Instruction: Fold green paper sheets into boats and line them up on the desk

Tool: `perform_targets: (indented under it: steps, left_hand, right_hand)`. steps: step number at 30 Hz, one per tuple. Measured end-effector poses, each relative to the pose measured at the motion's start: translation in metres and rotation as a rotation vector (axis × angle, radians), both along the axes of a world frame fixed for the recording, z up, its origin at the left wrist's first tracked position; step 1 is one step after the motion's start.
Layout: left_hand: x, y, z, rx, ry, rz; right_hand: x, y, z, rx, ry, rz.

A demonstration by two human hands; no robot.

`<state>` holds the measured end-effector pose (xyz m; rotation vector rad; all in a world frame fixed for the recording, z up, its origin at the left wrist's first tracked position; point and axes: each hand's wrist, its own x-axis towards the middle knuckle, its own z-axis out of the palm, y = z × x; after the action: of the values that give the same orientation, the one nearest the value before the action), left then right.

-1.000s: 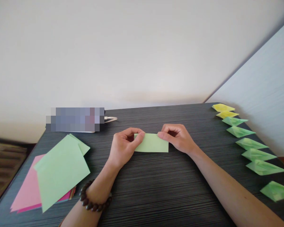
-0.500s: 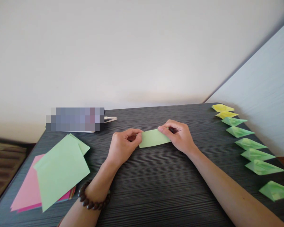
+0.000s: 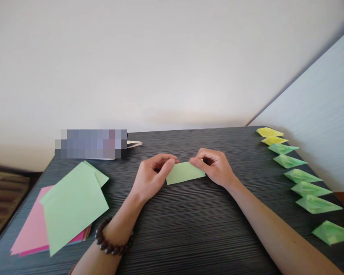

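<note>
A light green strip of paper (image 3: 185, 173), apparently folded into a rectangle, is held between my two hands above the middle of the dark table. My left hand (image 3: 154, 173) pinches its upper left corner, thumb in front and fingers behind. At the upper right, the thumb and fingers of my right hand (image 3: 213, 165) close on its top edge. The fingertips behind the paper are partly hidden. A dark beaded bracelet (image 3: 114, 237) circles my left wrist.
Left of my hands lie green paper sheets (image 3: 74, 206) over pink sheets (image 3: 31, 225). Behind them a blurred-out device (image 3: 91, 144) has a white cable (image 3: 135, 143). Folded green paper pieces (image 3: 318, 204) and yellow ones (image 3: 270, 132) line the right table edge. A wall (image 3: 172, 68) borders the back.
The paper has come slightly nearer to me and its long edge now tilts up to the right. My left thumb has shifted up to its top edge.
</note>
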<state>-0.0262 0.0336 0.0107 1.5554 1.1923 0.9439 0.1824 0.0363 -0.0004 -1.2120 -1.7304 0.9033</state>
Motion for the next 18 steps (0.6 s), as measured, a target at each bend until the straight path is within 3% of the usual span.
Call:
perform_targets:
  steps: [5,11,18]
  left_hand:
    - [0.0070,-0.0047,0.0019,0.091,0.214,-0.057]
    - [0.0082,-0.0061,-0.0005,0.126,0.174,-0.042]
    - [0.0086,-0.0056,0.0020,0.124,0.220,-0.003]
  right_hand:
    - [-0.0035,-0.0010,0.0032,0.043,-0.043,0.072]
    - [-0.0059,-0.0029,0.0057,0.105,-0.089,0.175]
    - [-0.0063,-0.0026,0.0037,0.111,-0.095,0.131]
